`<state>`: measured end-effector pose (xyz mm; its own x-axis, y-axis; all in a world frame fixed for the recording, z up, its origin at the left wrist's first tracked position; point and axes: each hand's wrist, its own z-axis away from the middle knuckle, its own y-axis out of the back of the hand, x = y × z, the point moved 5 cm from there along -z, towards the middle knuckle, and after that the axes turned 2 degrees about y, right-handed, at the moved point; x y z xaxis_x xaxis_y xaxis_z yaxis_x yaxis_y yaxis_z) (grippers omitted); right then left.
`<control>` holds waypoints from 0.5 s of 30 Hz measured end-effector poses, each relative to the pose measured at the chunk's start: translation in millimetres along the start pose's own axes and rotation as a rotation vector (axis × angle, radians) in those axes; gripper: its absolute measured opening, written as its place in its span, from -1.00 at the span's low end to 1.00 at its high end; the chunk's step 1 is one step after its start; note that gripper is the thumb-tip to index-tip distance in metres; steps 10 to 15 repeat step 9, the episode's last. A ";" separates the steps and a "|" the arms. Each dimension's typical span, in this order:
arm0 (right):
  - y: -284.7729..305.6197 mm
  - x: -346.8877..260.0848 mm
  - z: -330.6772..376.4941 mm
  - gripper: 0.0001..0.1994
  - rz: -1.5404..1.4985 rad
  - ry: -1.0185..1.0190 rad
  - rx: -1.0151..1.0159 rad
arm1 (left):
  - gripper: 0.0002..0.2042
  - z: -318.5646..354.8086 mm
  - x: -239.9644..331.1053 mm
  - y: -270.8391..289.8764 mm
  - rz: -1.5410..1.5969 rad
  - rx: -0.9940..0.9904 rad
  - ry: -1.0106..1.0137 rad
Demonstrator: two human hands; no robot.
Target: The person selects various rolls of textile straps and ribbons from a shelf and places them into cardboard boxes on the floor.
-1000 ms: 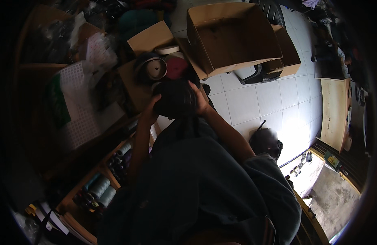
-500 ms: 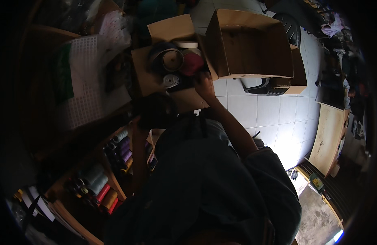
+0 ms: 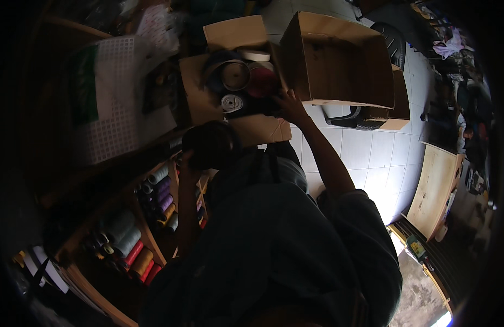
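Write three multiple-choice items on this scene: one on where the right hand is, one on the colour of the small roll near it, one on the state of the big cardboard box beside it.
1. Where is the right hand?
A. at the open box of tape rolls
B. on the thread shelf
C. on the floor tiles

2. What colour is the small roll at the front of that box?
A. red
B. white
C. green

3. How is the big cardboard box at the right?
A. taped shut
B. crushed flat
C. open, inside bare as far as it shows

Key: 1 A, the fingers reach in at the box's right edge; 2 B, it shows pale against the dark contents; 3 C, its flaps stand up around a bare brown inside.
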<state>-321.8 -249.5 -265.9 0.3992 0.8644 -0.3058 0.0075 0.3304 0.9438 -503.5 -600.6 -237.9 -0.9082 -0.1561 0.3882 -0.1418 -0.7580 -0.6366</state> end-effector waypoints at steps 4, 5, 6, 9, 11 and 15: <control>-7.7 6.2 -11.3 -0.28 0.005 -0.049 0.010 | -0.59 -6.9 -1.7 -10.9 -0.022 -0.060 0.064; -11.5 7.9 -13.7 -0.29 -0.011 -0.039 0.000 | -0.59 -8.1 -1.6 -15.9 -0.035 -0.076 0.071; -16.3 9.1 -16.8 -0.29 -0.029 -0.024 -0.010 | -0.58 -10.3 -1.8 -13.8 -0.022 -0.097 0.080; -29.1 12.8 -25.7 -0.32 0.083 -0.026 -0.104 | -0.55 -22.0 -4.8 2.8 -0.015 -0.137 0.079; -29.1 12.8 -25.7 -0.32 0.083 -0.026 -0.104 | -0.55 -22.0 -4.8 2.8 -0.015 -0.137 0.079; -29.1 12.8 -25.7 -0.32 0.083 -0.026 -0.104 | -0.55 -22.0 -4.8 2.8 -0.015 -0.137 0.079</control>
